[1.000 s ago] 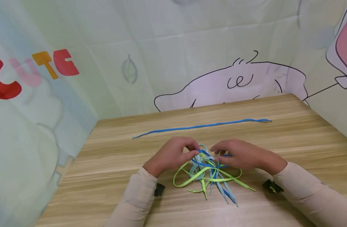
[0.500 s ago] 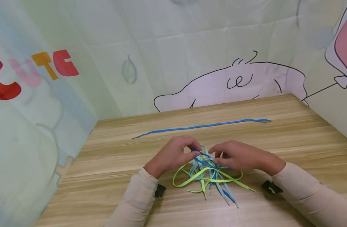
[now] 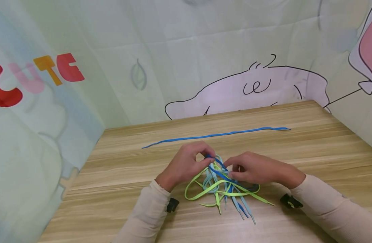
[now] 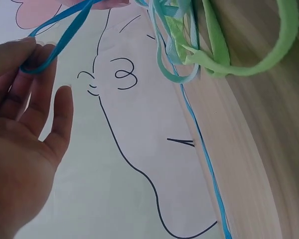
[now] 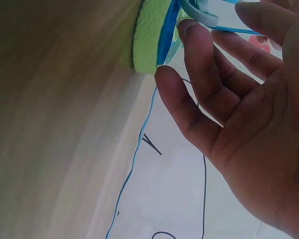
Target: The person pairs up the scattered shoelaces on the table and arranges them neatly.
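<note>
A tangle of lime green, light blue and blue shoelaces point(image 3: 217, 185) lies on the table between the two hands. My left hand point(image 3: 190, 165) pinches a loop of the blue shoelace point(image 4: 65, 42) between thumb and fingers, raised above the pile. From there the blue lace runs down into the tangle. On the opposite side, my right hand point(image 3: 255, 168) has its fingers curled at the top of the pile, holding a light blue shoelace point(image 5: 202, 16) near the thumb and fingertips. A lime green loop point(image 5: 148, 40) hangs close by its fingers.
One straight blue shoelace point(image 3: 216, 135) lies stretched across the wooden table point(image 3: 119, 179) beyond the hands. Several lace ends with tips point toward the front edge. A printed cloth backdrop point(image 3: 186, 67) stands behind and on both sides of the table.
My left hand has lifted slightly, drawing the blue loop up and out of the tangle. A blue end at the front has slid back toward the pile. The right hand stays nearly in place.
</note>
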The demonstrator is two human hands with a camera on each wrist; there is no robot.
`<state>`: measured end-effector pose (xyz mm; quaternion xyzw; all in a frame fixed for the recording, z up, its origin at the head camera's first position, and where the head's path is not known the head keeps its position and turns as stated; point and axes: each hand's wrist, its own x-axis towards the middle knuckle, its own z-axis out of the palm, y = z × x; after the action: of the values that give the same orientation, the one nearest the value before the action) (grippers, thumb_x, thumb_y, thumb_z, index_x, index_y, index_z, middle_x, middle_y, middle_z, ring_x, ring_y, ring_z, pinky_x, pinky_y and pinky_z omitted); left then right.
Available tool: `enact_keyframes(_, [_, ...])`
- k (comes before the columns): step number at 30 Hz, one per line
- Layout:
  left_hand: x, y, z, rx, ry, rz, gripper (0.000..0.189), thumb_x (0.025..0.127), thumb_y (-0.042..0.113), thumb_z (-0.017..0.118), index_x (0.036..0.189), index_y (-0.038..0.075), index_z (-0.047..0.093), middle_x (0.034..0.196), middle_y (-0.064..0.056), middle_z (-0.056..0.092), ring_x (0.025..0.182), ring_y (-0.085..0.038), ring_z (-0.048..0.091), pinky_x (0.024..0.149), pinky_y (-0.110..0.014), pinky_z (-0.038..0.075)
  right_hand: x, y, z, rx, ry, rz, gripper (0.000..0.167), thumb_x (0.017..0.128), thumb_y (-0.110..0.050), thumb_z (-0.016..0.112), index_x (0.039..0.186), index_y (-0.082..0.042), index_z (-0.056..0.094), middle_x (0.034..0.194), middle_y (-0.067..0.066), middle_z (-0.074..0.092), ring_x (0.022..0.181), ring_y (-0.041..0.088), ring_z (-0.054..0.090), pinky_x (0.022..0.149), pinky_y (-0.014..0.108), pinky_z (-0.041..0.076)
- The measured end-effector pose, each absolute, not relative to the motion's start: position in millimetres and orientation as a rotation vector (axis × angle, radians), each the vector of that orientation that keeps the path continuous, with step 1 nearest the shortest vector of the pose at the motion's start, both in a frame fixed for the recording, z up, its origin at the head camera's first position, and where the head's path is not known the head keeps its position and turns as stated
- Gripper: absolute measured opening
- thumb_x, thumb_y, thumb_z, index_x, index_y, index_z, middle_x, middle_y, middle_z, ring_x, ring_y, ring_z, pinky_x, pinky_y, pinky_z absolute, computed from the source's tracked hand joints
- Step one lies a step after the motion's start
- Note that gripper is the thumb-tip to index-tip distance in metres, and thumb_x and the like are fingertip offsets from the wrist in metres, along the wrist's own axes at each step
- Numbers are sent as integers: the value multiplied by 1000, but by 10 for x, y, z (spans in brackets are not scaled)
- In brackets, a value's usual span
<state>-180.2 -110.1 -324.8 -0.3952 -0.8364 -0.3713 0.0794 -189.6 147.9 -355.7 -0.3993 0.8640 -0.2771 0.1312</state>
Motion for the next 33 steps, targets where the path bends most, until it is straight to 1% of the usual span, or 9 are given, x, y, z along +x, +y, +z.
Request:
enact_keyframes(6, [-1789,-1103,-3237,-1163,-2449,-1119,9,91,5,73,96,12,72,96,8,69,87,-4,63,81,-25,54,-1903,1468,-3557,-1202,2499,-816,20,101,-30,62,119,-24,68,85,-16,64,74,4,59,67,27,52])
enact_keyframes(12, [-1797,-1109,-3237,-1135,-2426,-1132,9,91,4,73,96,12,72,95,9,68,86,-3,62,82,-25,53,-1915,1452,-3552,-1257,2506,-827,4,99,-25,65,100,-27,69,81,-16,62,72,4,58,64,26,51])
enact_keyframes(16, [-1813,-1114,-3250,-1130,-2412,-1136,9,91,5,73,95,12,72,94,8,69,85,-3,62,81,-25,54,-1916,1453,-3555,-1271,2504,-848,8,98,-21,67,92,-27,68,79,-16,60,71,5,57,63,25,50])
enact_keyframes(20, [-1826,-1126,-3264,-1132,-2397,-1161,8,91,5,73,95,12,71,94,3,70,85,-4,62,80,-31,55,-1912,1462,-3558,-1276,2490,-885,8,98,-20,67,91,-24,69,80,-15,60,72,6,57,64,26,50])
enact_keyframes(24, [-1837,-1141,-3277,-1120,-2393,-1200,9,91,4,73,95,12,70,93,5,69,84,-5,63,79,-38,56,-1913,1474,-3560,-1267,2492,-897,10,99,-21,65,90,-23,68,81,-15,60,74,6,57,66,26,50])
enact_keyframes(28, [-1846,-1152,-3283,-1101,-2397,-1228,9,91,5,72,96,12,70,92,3,69,83,-5,63,79,-44,57,-1926,1491,-3563,-1220,2508,-900,11,99,-20,64,89,-23,67,79,-14,59,72,7,56,63,26,49])
enact_keyframes(31, [-1847,-1158,-3284,-1082,-2409,-1224,7,92,7,72,96,12,70,93,1,70,84,-5,64,80,-37,56,-1932,1501,-3565,-1190,2524,-919,10,98,-17,63,89,-22,64,77,-13,57,70,7,55,61,26,47])
enact_keyframes(33, [-1845,-1156,-3282,-1072,-2414,-1215,8,91,6,72,96,12,70,92,3,70,83,-5,64,79,-32,56,-1928,1505,-3557,-1169,2539,-945,9,97,-15,64,89,-21,62,75,-12,56,69,8,54,60,26,46])
